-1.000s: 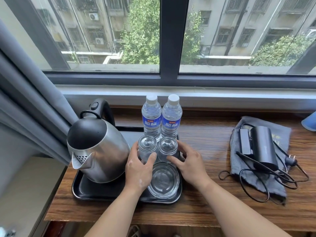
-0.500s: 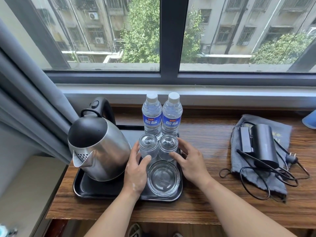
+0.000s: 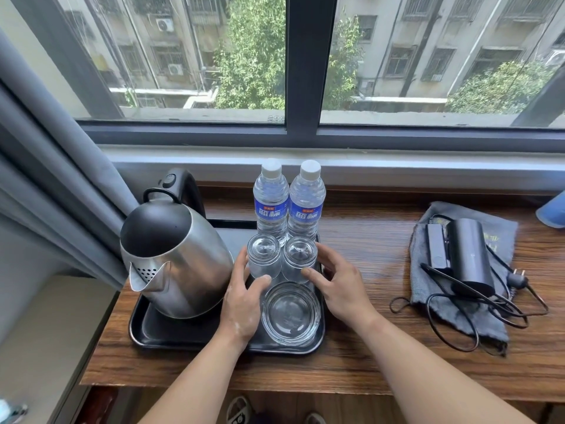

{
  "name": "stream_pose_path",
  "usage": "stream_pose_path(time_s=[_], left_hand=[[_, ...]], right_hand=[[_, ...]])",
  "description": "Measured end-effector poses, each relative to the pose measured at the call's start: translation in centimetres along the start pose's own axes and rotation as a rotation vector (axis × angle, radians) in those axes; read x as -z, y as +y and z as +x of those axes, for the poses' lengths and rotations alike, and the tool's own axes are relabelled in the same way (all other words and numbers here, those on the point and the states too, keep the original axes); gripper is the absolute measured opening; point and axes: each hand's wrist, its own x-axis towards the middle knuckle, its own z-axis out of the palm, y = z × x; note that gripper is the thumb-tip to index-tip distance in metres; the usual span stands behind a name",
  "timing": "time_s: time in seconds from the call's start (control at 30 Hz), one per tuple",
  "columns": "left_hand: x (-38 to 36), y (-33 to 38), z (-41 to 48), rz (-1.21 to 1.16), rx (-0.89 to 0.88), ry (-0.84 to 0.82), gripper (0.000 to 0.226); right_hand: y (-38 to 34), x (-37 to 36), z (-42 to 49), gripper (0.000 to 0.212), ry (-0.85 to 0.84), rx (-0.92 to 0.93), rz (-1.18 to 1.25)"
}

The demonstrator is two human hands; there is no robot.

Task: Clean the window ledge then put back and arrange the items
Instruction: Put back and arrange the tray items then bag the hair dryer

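Observation:
On the wooden ledge [image 3: 367,240] sits a black tray [image 3: 159,333]. It holds a steel kettle [image 3: 177,261], two water bottles [image 3: 270,203] [image 3: 307,206], two upturned glasses and a round glass dish [image 3: 290,313]. My left hand [image 3: 241,301] cups the left glass [image 3: 264,255], thumb at its front and fingers at its left side. My right hand [image 3: 341,284] cups the right glass [image 3: 299,255] the same way from the right. Both glasses stand side by side, right in front of the bottles.
A black hair dryer [image 3: 467,252] with a tangled cord lies on a grey cloth bag [image 3: 495,237] at the right of the ledge. A blue object [image 3: 553,214] shows at the far right edge. A grey curtain [image 3: 61,185] hangs beside the kettle.
Both hands stay around the two glasses. The thumbs have shifted slightly. Nothing else on the tray or ledge has moved.

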Motion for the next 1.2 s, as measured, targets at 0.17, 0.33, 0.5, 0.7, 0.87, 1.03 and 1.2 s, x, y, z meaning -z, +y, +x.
stream_pose_path(time_s=[0.17,0.33,0.5,0.7,0.87,1.03,1.2], left_hand=[[-0.3,0.0,-0.3,0.006,-0.025,0.0,0.085],[-0.5,-0.6,-0.3,0.006,-0.026,-0.001,0.09],[-0.2,-0.2,-1.4,0.133,0.003,0.018,0.096],[1.9,-1.9,-5.8,0.52,-0.077,-0.081,0.099],[2.0,-2.9,-6.1,0.605,-0.15,-0.107,0.094],[2.0,-2.9,-6.2,0.619,-0.18,-0.101,0.09],[2.4,-3.5,-6.5,0.62,-0.219,-0.135,0.083]], right_hand=[[0.1,0.0,-0.1,0.061,-0.001,-0.006,-0.006],[0.1,0.0,-0.2,0.064,-0.001,-0.012,-0.011],[-0.8,0.7,-1.0,0.061,0.003,0.003,0.015],[-0.2,2.7,-7.0,0.072,-0.137,0.125,-0.317],[0.9,1.4,-9.2,0.079,-0.194,0.215,-0.396],[0.9,1.4,-9.5,0.079,-0.195,0.223,-0.401],[0.9,1.5,-9.4,0.078,-0.188,0.218,-0.39]])
